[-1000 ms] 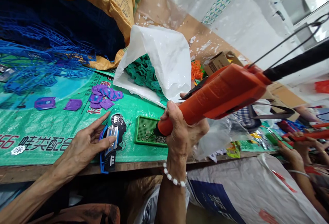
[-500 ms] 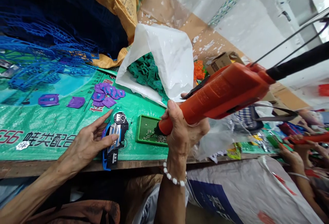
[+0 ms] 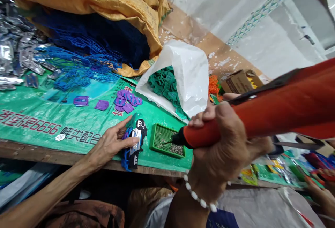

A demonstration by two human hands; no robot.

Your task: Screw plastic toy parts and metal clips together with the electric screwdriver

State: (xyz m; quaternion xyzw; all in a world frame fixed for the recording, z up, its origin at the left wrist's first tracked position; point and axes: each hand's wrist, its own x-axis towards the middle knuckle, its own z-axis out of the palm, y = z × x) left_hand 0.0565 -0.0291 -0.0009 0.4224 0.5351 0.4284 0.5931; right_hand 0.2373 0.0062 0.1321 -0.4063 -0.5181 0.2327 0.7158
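My right hand (image 3: 222, 141) grips an orange electric screwdriver (image 3: 261, 116), its dark tip hovering over a small green tray (image 3: 160, 134) that holds small screws. My left hand (image 3: 112, 142) rests flat on the green mat, fingers pressing a black, silver and blue toy part (image 3: 134, 144) near the table's front edge. A bead bracelet circles my right wrist.
Purple plastic pieces (image 3: 125, 99) lie on the green printed mat (image 3: 39, 120). A white bag of green parts (image 3: 180, 78) stands behind the tray. Blue plastic frames (image 3: 78, 67) spill from a yellow sack (image 3: 104, 1). Silver pieces (image 3: 13, 57) lie far left. Another person's hand (image 3: 321, 193) is at lower right.
The view has shifted, so the table sits further right and lower. The screwdriver has come closer to the camera, its tip still over the green tray. My left hand stays on the toy part.
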